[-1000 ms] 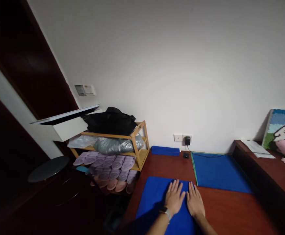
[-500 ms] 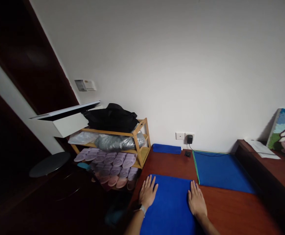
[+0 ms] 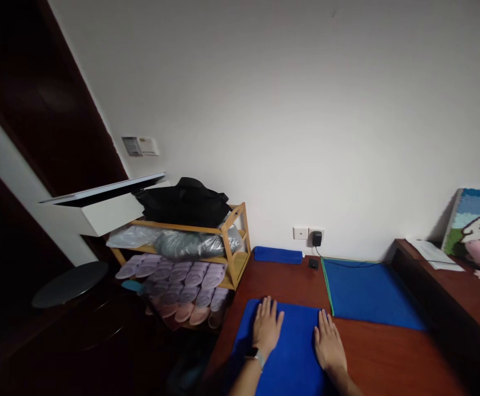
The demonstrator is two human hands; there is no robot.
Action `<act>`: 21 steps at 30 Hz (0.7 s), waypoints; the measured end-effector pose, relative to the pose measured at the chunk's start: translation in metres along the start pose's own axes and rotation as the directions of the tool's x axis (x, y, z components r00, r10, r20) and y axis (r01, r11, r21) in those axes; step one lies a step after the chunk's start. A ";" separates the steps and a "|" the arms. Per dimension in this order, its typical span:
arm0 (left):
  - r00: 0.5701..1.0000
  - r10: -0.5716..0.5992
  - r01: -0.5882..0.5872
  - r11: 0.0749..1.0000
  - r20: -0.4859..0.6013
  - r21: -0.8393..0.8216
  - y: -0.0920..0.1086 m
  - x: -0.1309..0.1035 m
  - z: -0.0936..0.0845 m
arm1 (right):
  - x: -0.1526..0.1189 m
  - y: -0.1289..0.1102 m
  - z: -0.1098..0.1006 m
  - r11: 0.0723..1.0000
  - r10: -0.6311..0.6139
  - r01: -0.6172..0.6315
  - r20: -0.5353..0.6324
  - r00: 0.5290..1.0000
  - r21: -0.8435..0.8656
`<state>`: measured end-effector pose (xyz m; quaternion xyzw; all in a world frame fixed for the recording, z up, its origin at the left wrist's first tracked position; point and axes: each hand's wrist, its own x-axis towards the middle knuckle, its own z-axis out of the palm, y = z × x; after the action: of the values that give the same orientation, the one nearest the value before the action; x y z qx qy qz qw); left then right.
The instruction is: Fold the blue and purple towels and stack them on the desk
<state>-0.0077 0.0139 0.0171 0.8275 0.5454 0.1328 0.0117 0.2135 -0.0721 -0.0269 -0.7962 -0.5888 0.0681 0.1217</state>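
A plain blue cloth (image 3: 295, 335) lies spread flat on the reddish-brown wooden table (image 3: 388, 352). Its near end runs out of view at the bottom. My left hand (image 3: 268, 327), with a watch on the wrist, rests palm down on the cloth, inside its left edge, fingers stretched out. Along the cloth's right edge, my right hand (image 3: 329, 341) also lies flat, fingers extended forward. Neither hand grips anything. Farther right is a second blue cloth (image 3: 367, 289) with a green edge, apart from both hands. A folded blue cloth (image 3: 278, 255) sits at the table's back edge.
A black adapter (image 3: 316, 238) is plugged into the wall, its cable crossing the green-edged cloth. A raised dark wooden ledge (image 3: 437, 291) borders the right side. Left of the table stands a wooden shoe rack (image 3: 235, 258) with slippers, a black bag (image 3: 184, 204) and a white box (image 3: 114, 213).
My left hand has moved right, from the cloth's left edge onto its surface. My right hand stays at the right edge. The view has shifted slightly.
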 end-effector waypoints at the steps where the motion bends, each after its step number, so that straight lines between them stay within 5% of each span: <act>1: 0.997 0.074 -0.073 0.996 0.002 -0.045 0.022 0.001 0.007 | 0.000 0.000 0.001 1.000 -0.005 0.005 -0.003 1.000 0.005; 4: 0.972 0.234 -0.228 0.962 0.025 -0.150 0.077 -0.002 0.031 | 0.001 0.001 0.002 0.999 -0.031 0.031 -0.002 1.000 0.025; 7: 0.965 0.257 -0.245 0.956 0.053 -0.161 0.091 -0.005 0.043 | 0.002 0.000 0.000 0.999 -0.017 0.017 0.015 1.000 0.042; 10: 0.980 0.178 -0.168 0.980 0.091 -0.106 0.053 -0.003 0.034 | 0.002 -0.003 -0.004 0.998 0.016 -0.017 0.020 1.000 0.060; 16: 0.987 -0.137 0.133 0.989 0.078 0.057 -0.073 -0.007 0.005 | 0.001 -0.005 -0.008 0.997 0.025 -0.026 0.021 0.999 0.077; 21: 0.989 -0.148 0.146 0.987 0.025 0.072 -0.105 -0.012 0.012 | 0.001 -0.005 -0.006 0.998 0.030 -0.029 -0.007 1.000 0.064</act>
<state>-0.1040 0.0468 -0.0143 0.7870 0.6088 0.0999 0.0004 0.2110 -0.0707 -0.0197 -0.8007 -0.5741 0.0855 0.1482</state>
